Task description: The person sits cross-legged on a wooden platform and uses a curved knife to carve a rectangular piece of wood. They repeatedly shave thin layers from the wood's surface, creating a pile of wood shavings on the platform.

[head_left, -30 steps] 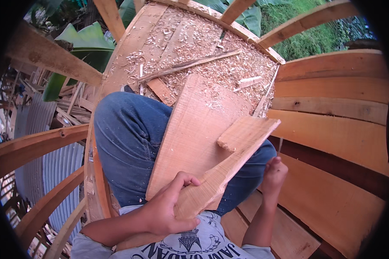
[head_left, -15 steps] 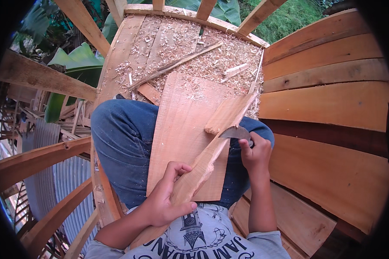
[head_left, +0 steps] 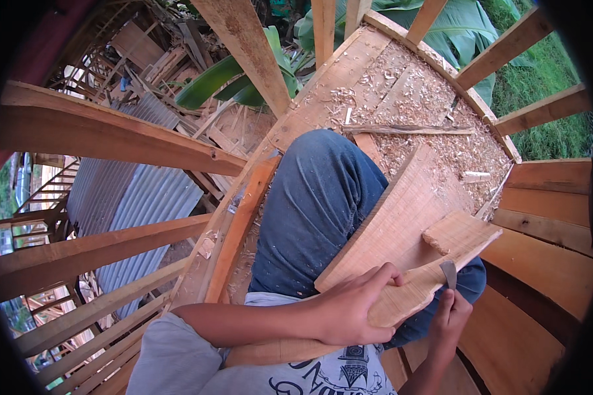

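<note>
A long piece of carved wood (head_left: pixel 408 293) lies slantwise over my lap, one end passing under my left forearm and a wider block-like part at its far right end. My left hand (head_left: pixel 359 306) is closed around its middle, thumb on the near edge and fingers over the far side. In my right hand (head_left: pixel 451 309) is a knife (head_left: pixel 449 273) with a short, curved dark blade; its handle is mostly hidden by the fingers. The blade meets the right-hand edge of the wood, just below the block part. Beneath lies a flat board (head_left: pixel 382 220) across my legs.
Curly shavings (head_left: pixel 402 92) cover the plank floor, with a thin stick (head_left: pixel 408 130) and a small offcut (head_left: pixel 476 176) among them. Wooden slats (head_left: pixel 105 247) rail the left side over corrugated sheets (head_left: pixel 145 217). Planks (head_left: pixel 540 263) wall the right.
The view has swung left, so everything sits further right and tilted. My right hand has drawn the knife along the wood's edge toward me, nearer my left hand. Both hands keep their hold.
</note>
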{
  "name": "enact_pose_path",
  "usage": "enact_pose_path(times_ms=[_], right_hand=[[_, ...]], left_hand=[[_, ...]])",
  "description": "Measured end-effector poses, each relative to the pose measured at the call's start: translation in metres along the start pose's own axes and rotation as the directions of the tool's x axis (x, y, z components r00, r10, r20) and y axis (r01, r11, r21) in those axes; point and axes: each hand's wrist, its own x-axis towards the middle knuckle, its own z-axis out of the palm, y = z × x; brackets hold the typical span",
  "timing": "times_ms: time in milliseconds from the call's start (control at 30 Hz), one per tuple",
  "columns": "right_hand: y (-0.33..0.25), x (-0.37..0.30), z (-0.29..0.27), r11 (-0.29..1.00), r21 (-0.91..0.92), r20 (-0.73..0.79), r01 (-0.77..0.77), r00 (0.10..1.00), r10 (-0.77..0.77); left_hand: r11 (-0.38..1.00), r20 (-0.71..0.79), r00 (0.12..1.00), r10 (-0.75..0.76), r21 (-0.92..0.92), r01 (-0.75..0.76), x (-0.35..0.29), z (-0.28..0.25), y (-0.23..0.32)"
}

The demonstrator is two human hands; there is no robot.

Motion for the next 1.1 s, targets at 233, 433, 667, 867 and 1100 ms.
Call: enact_pose_path(times_ms=[233,433,667,867,1100], right_hand=[[0.053,0.027,-0.024,0.900,-0.420,-0.181,-0.118,0.982,0.044],[0.138,0.046,-0.076,0.919,-0.165,-0.227,-0.358,0.921,0.318],[0.045,-0.005,-0.009,0.980,0.159,-0.146,-0.118,0.979,0.142],[0.068,0.018,0.001,0.999,-0.032,-0.176,0.021,0.984,-0.026],[0.092,0.061,-0.014,0.982,-0.035,-0.288,-0.186,0.943,0.169]], left_hand=[[0.963,0.004,1.000,-0.029,0.268,0.027,0.010,0.008,0.010],[0.999,0.049,0.999,-0.016,0.052,0.014,0.000,0.014,-0.004],[0.994,0.065,0.998,-0.015,-0.103,0.022,0.013,0.000,-0.003],[0.996,0.130,0.989,-0.063,-0.050,0.070,0.027,-0.002,0.006],[0.976,0.089,0.995,-0.053,-0.206,0.070,0.024,0.001,-0.001]])
